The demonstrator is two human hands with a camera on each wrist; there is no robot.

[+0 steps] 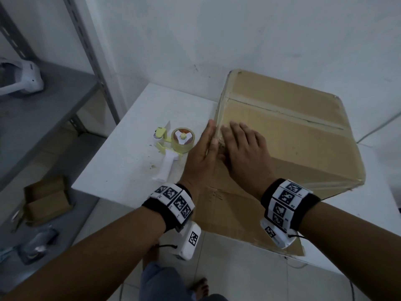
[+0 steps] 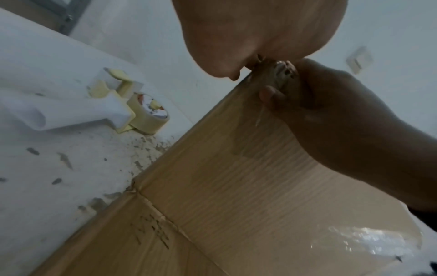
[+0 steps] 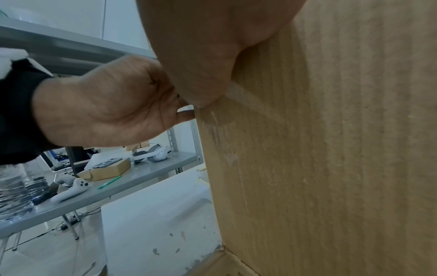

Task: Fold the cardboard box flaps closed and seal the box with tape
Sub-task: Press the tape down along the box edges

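The brown cardboard box (image 1: pixel 293 144) stands on the white table (image 1: pixel 121 166), its top flaps folded down and clear tape along the centre seam. Both hands meet at its near left top corner. My left hand (image 1: pixel 204 146) lies flat against the box's left side, fingers straight, thumb on the corner. Flat on the top, my right hand (image 1: pixel 240 144) presses with straight fingers, its thumb (image 2: pixel 267 93) bent over the edge onto wrinkled tape. The yellow and white tape dispenser (image 1: pixel 171 148) lies on the table just left of my left hand, held by neither hand.
A grey metal shelf unit (image 1: pixel 43 109) stands to the left, with a white headset (image 1: pixel 21 81) on it and a small open carton (image 1: pixel 45 200) lower down. Flat cardboard (image 1: pixel 238 213) under the box overhangs the table's front edge. A white wall is close behind.
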